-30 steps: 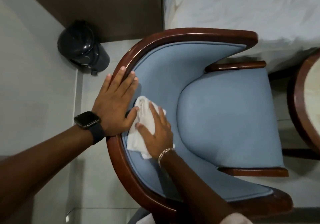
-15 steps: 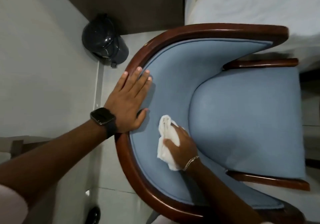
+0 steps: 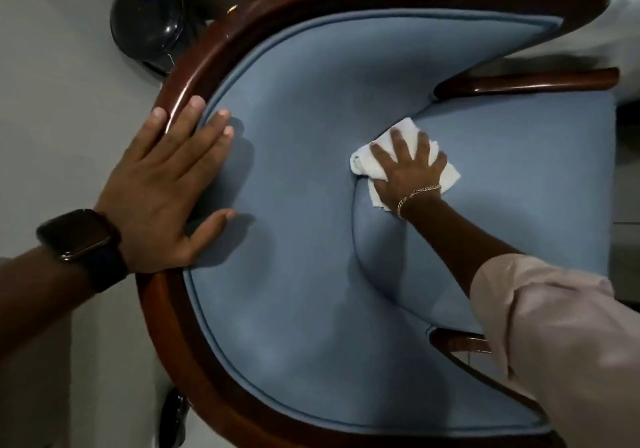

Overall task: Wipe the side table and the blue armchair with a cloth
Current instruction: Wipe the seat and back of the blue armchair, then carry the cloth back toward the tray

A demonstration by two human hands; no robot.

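No legible writing or brand on any item; right hand (image 3: 408,167) has moved from the curved backrest down to the rear of the seat cushion, fingers spread flat, pressing the crumpled white cloth (image 3: 450,179) there; left hand (image 3: 166,191) stays open, palm flat across the glossy dark wooden rim and padded inner back of the blue armchair (image 3: 294,205); upholstery matte, piped at the edge; black smartwatch (image 3: 81,243) on left wrist; chain bracelet (image 3: 417,196) on right; side table out of view
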